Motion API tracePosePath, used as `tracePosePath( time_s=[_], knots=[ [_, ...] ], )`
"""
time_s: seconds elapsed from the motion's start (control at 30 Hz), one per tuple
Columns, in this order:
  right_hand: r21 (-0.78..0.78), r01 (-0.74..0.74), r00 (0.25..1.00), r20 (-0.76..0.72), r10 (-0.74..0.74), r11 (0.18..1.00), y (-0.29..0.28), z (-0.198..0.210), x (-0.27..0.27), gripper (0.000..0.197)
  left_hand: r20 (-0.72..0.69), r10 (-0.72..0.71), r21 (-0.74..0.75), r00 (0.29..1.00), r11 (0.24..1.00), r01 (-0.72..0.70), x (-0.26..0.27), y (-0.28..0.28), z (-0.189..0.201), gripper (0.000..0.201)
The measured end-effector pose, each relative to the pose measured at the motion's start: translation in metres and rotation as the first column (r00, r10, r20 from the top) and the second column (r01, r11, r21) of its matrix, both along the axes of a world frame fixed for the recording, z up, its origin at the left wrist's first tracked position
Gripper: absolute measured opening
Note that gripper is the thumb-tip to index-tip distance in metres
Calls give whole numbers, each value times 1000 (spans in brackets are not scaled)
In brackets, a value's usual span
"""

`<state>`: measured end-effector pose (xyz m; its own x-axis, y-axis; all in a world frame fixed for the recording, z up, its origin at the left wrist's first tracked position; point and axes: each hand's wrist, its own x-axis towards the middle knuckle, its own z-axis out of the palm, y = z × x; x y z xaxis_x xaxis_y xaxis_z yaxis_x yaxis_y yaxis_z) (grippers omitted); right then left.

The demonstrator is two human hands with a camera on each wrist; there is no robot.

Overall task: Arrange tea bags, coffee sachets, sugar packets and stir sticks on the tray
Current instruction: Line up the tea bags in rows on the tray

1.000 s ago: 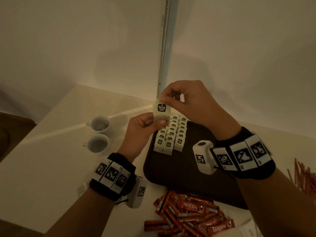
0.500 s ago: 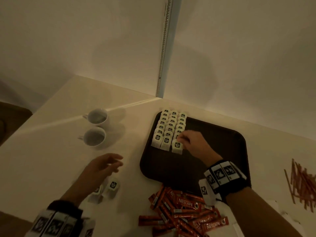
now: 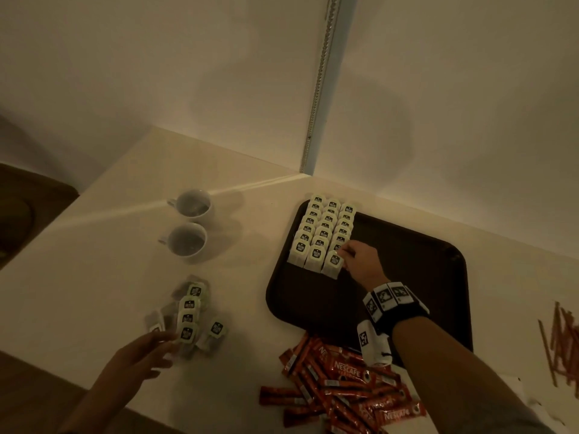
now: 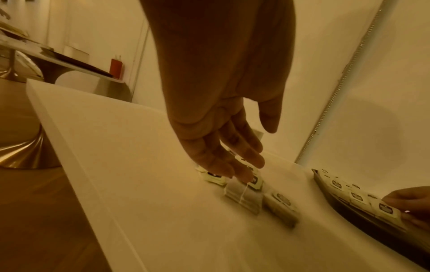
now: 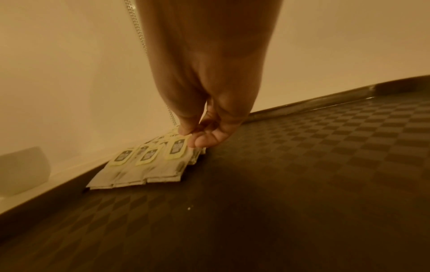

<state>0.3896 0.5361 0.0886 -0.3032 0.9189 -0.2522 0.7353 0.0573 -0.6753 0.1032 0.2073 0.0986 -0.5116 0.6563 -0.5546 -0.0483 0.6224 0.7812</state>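
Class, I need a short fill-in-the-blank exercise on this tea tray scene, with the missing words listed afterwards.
1. The tea bags on the dark tray lie in ____ columns.
2. The right hand touches the tray's nearest tea bag; the left hand reaches for the loose tea bags on the ____.
3. Left of the tray stand ____ white cups.

Missing words: three; table; two

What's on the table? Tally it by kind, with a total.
Cups: 2
Tray: 1
Tea bags, sachets, sticks: they overlap too much to count
Total counted: 3
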Motion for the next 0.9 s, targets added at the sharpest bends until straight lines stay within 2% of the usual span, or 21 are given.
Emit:
tracePosePath(
  time_s=[0.13,0.23,0.3,0.33,0.4,0.5,0.6,0.67,0.73,0.8,0.9],
  knots=[
    [40,29,999,15,-30,999,2,-4,-4,9,4,-5,-3,1000,1000,5,3,0,4,20],
    [132,56,998,34,-61,990,0,0,-7,10,-6,-7,-10,1000,1000,7,2,-1,8,18],
    [195,56,998,-17,-54,979,-12,9,-18,10,-14,-24,-30,1000,999,23,-1,-5,7,16],
    [205,8,998,-57,4,979,-23,14,-27,9,-17,-35,-39,999,999,34,-2,-7,6,16],
    [191,-212,968,-91,233,958,-51,24,-49,9,-28,-55,-51,998,997,54,-2,-11,5,16],
    [69,-584,808,-49,588,809,-97,25,-86,16,-27,-76,-53,997,996,75,1,-18,8,15],
    [-84,-728,680,33,732,680,-134,8,-120,32,-39,-107,-57,994,993,105,3,-28,11,15],
    [-151,-727,653,148,743,669,-152,-4,-137,46,-72,-131,-69,989,990,126,5,-33,11,14],
    [-138,-710,655,228,720,690,-166,-12,-149,52,-177,-142,-84,974,988,129,7,-35,9,10],
    [-108,-693,678,239,695,713,-176,-16,-156,50,-312,-119,-76,943,992,100,9,-29,6,14],
    [-106,-667,703,238,670,737,-181,-18,-160,38,-431,-90,-66,898,996,68,13,-7,1,30]
  ],
)
